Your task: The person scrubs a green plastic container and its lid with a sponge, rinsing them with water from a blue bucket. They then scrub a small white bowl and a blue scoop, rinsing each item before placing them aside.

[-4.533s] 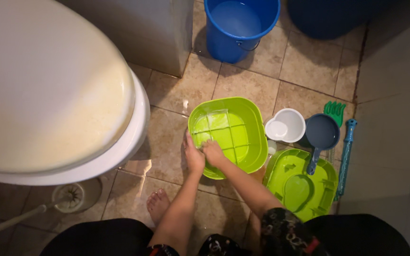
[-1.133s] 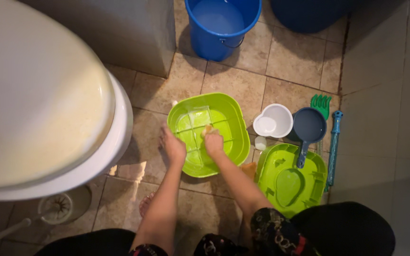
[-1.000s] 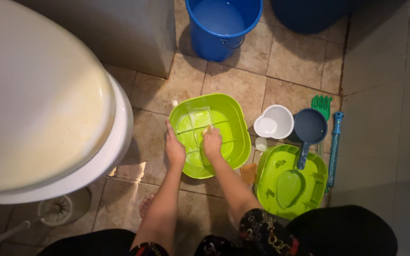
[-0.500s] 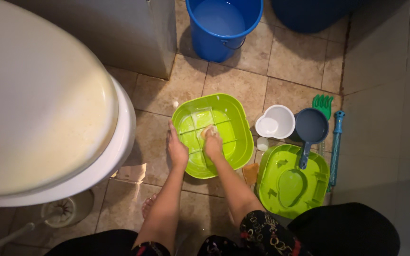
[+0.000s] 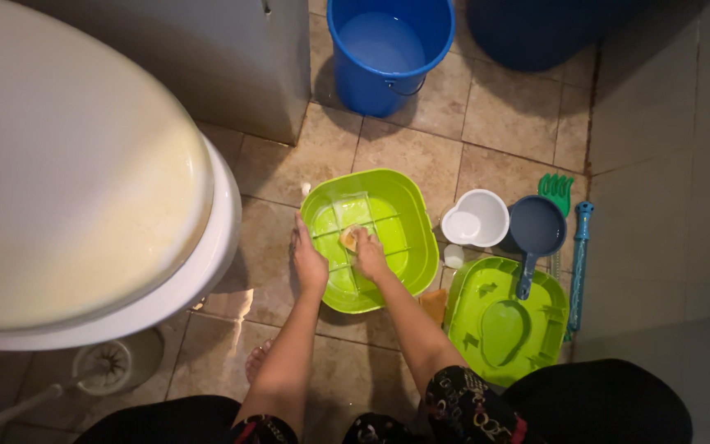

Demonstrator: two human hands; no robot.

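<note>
A lime green square basin (image 5: 408, 205) with raised ribs inside sits on the tiled floor in front of me. My left hand (image 5: 308, 259) grips its left rim. My right hand (image 5: 367, 251) is inside the basin, pressing a small yellowish sponge (image 5: 347, 238) against the ribbed bottom. Both forearms reach forward from the bottom of the head view.
A white toilet (image 5: 84, 181) fills the left. A blue bucket (image 5: 389, 45) of water stands behind the basin. To the right lie a white cup (image 5: 478, 215), a grey-blue scoop (image 5: 536, 230), a green lid (image 5: 507, 316), a green rake (image 5: 556, 187) and a blue stick (image 5: 578, 255). A toilet brush (image 5: 112, 362) lies bottom left.
My right hand with the sponge has shifted slightly left and toward me inside the basin. My left hand stays on the rim.
</note>
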